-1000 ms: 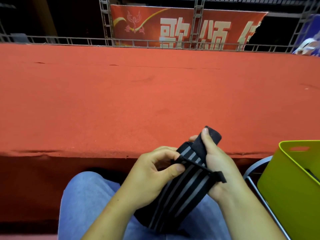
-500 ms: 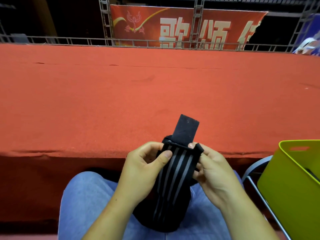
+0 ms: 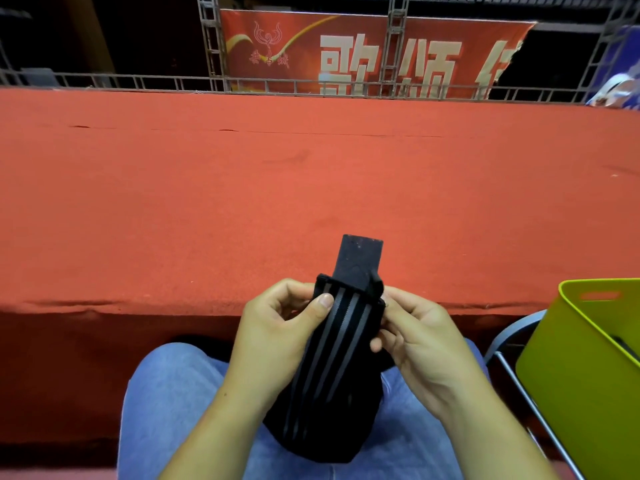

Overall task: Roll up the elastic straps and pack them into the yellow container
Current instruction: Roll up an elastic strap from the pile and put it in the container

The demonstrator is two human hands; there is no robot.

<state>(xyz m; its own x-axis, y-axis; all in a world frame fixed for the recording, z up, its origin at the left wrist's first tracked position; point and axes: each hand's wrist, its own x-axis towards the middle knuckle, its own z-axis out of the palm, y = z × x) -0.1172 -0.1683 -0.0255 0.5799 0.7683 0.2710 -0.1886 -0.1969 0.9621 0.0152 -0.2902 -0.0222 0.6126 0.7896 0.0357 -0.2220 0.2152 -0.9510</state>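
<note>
A black elastic strap (image 3: pixel 332 368) with grey stripes hangs over my lap, its plain black end tab sticking up above my fingers. My left hand (image 3: pixel 277 337) pinches the strap's left edge, thumb on the striped face. My right hand (image 3: pixel 415 341) grips the right edge with curled fingers. The strap's lower part bunches on my jeans. The yellow container (image 3: pixel 568 372) stands at the right on a chair, a dark item partly visible inside it.
A wide red carpeted platform (image 3: pixel 311 188) stretches ahead, its front edge just beyond my hands. A metal chair frame (image 3: pixel 519 386) supports the container. A metal truss railing (image 3: pixel 214 46) and a red banner (image 3: pixel 363 50) stand at the back.
The strap has turned from a slant to upright and its end tab now stands straight up. My right hand moved from over the tab to the strap's right edge.
</note>
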